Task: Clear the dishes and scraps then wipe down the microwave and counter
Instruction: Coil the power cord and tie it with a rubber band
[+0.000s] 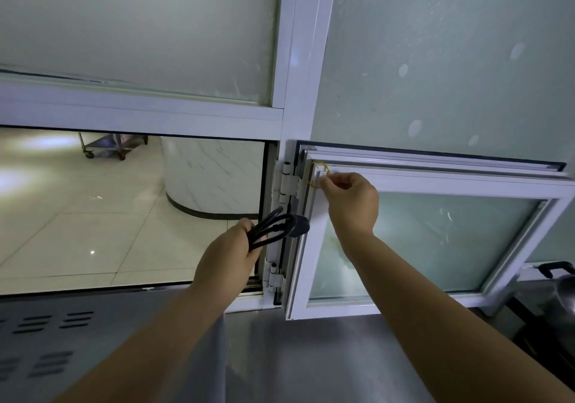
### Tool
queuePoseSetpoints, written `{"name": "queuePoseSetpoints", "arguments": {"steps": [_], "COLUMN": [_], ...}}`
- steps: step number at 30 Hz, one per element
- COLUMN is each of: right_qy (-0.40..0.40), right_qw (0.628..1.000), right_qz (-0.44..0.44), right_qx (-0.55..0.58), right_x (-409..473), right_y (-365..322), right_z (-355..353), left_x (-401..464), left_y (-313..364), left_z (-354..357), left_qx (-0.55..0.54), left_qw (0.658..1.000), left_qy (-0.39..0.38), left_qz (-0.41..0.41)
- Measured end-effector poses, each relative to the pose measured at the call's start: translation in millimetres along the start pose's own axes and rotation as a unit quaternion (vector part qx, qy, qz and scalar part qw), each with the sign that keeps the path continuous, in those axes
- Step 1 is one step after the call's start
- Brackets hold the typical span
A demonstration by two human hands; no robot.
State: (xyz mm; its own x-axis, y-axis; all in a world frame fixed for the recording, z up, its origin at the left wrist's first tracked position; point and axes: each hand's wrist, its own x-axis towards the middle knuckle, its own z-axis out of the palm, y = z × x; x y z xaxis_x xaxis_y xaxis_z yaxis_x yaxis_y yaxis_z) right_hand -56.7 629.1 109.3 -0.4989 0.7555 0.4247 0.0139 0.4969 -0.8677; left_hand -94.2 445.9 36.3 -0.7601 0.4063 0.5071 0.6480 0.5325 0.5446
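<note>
My left hand (230, 253) grips a folded bundle of black power cord (277, 228) with its plug end sticking out to the right. My right hand (351, 203) is raised to the top left corner of a small open window sash (435, 184) and pinches a yellow rubber band (320, 174) looped round that corner. The grey top of the microwave (62, 334), with vent slots, lies at the lower left. The steel counter (311, 356) runs under both forearms.
A white frame with frosted glass panes (435, 60) fills the wall ahead. The open hatch (124, 209) at the left looks onto a tiled floor, a white curved pillar and a wheeled steel trolley. A metal pot with a black handle (560, 278) stands at the right edge.
</note>
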Motion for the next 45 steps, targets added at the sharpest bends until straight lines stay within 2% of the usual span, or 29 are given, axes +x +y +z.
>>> {"name": "queuePoseSetpoints", "arguments": {"steps": [5, 9, 11, 13, 15, 18, 21, 27, 33, 39, 41, 43, 45], "right_qy": [0.017, 0.009, -0.023, -0.067, -0.123, -0.218, -0.274, -0.291, -0.261, -0.262, -0.288, -0.308, -0.314], "right_qw": [1.0, 0.995, 0.986, 0.984, 0.985, 0.976, 0.962, 0.957, 0.964, 0.958, 0.924, 0.841, 0.789], "right_qz": [0.019, 0.033, 0.025, 0.006, -0.012, -0.022, -0.003, 0.018, 0.041, 0.119, 0.201, 0.306, 0.364], "right_qx": [0.012, 0.099, 0.162, 0.167, 0.118, 0.018, 0.003, -0.002, -0.033, 0.018, 0.151, 0.322, 0.382], "right_x": [-3, -3, -6, -14, -26, -48, -66, -83, -86, -90, -91, -94, -98], "right_y": [-5, -16, -24, -27, -24, -10, 1, 5, 11, 16, 17, 19, 22], "right_z": [8, 5, 1, -5, -11, -22, -29, -34, -36, -41, -43, -44, -43], "left_x": [-2, -3, -2, -1, -2, -14, -26, -36, -39, -42, -42, -42, -42], "left_y": [-1, 3, 8, 13, 18, 21, 19, 10, 11, 17, 18, 18, 18], "left_z": [1, -1, -4, -8, -12, -13, -7, 7, 12, 10, 11, 11, 13], "left_qx": [-0.026, -0.135, -0.214, -0.283, -0.33, -0.348, -0.352, -0.368, -0.384, -0.414, -0.425, -0.428, -0.427], "left_qw": [1.0, 0.99, 0.974, 0.952, 0.935, 0.93, 0.927, 0.902, 0.893, 0.877, 0.87, 0.869, 0.871], "left_qy": [0.003, 0.02, 0.042, 0.052, 0.042, -0.006, -0.053, -0.158, -0.158, -0.157, -0.148, -0.14, -0.137], "left_qz": [-0.003, -0.025, -0.057, -0.1, -0.125, -0.118, -0.12, -0.161, -0.174, -0.189, -0.201, -0.205, -0.202]}}
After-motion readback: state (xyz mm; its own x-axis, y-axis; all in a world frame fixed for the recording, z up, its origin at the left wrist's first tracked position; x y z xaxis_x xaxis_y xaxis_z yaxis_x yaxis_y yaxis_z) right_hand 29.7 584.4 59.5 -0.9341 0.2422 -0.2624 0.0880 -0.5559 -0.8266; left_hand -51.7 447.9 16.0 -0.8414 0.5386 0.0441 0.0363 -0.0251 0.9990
